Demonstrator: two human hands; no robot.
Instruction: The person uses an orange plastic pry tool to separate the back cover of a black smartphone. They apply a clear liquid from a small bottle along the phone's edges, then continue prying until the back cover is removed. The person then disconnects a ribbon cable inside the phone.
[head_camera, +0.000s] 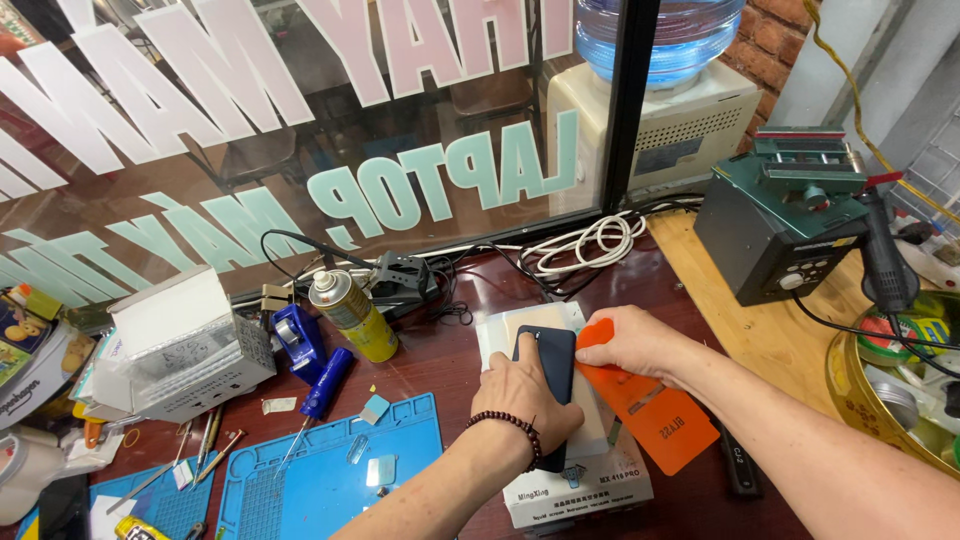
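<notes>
Left hand (525, 395): presses flat on a dark blue phone (548, 362), fingers spread over it, not clenched, lower centre of the frame.
Right hand (632, 342): pinches the top of an orange card (655, 415), just right of the phone.
Phone: lies on a white box (580, 490) on the reddish table (470, 300).
Lower left: blue mat (320, 480), spray can (352, 315).

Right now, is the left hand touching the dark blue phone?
Touching. The head view shows the left hand lying flat on the dark blue phone, its fingers covering the lower part. The right hand grips the orange card beside it.
</notes>
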